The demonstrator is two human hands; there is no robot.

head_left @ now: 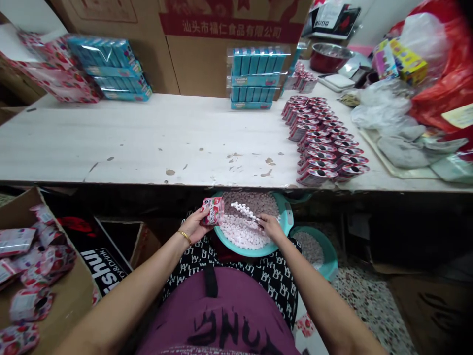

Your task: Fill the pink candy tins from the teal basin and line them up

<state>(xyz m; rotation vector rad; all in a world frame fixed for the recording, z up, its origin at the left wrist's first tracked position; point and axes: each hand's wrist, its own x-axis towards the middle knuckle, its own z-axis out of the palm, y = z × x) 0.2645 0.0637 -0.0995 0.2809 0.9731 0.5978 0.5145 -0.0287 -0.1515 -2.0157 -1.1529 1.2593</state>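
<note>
Head view: my left hand (195, 226) has its fingers pinched on one bag (212, 212) at the left rim of the large basin (289, 216), presumably so stray candy (244, 234) drops back in. My right hand (270, 227) grips one heaped scoop (246, 211) above it, likely for the same reason. Basins: two, the small basin (331, 268) rightward.

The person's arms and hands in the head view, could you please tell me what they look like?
The left hand and right hand are both bare, without gloves. A thin gold-coloured bracelet circles the left wrist; none shows on the right. No sleeves cover the visible parts of the left arm or right arm.
</note>
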